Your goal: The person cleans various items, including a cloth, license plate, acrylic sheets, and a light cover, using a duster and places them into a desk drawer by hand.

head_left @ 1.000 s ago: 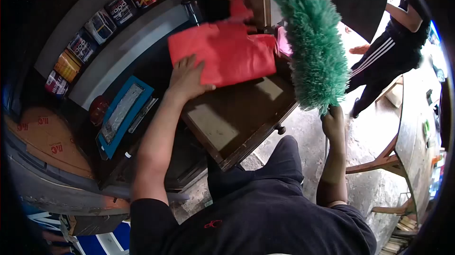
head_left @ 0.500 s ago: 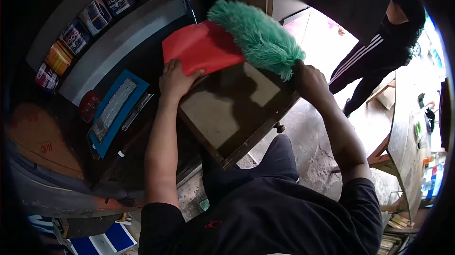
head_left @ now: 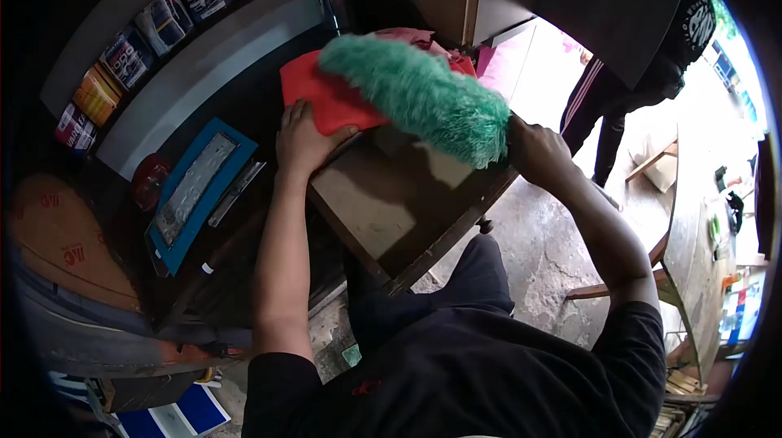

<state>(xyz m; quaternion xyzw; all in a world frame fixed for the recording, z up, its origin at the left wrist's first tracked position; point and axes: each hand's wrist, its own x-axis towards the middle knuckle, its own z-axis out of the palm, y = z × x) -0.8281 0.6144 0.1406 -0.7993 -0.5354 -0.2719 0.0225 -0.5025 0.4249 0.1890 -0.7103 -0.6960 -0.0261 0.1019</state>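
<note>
My right hand (head_left: 539, 149) is closed around the end of a fluffy green duster (head_left: 423, 96), its handle hidden in the fist. The duster lies slantwise over an open wooden drawer (head_left: 383, 194) and covers part of a smooth red sheet (head_left: 334, 100). Against the sheet's near left corner rests my left hand (head_left: 306, 143), fingers and thumb spread apart. Crumpled pink material (head_left: 407, 34) shows behind the duster. The drawer's pale bottom is in view, with shadow across it.
Paint cans (head_left: 126, 55) line a shelf at the upper left. A blue-framed piece (head_left: 195, 194) lies left of my forearm. A person in dark clothes (head_left: 607, 112) stands beyond the drawer at the right, near a wooden table (head_left: 692, 275). A dark cup (head_left: 332, 6) stands at the back.
The duster has swept left and toward me, over more of the red sheet, uncovering pink material behind. My left hand has barely moved. The person at the right has shifted.
</note>
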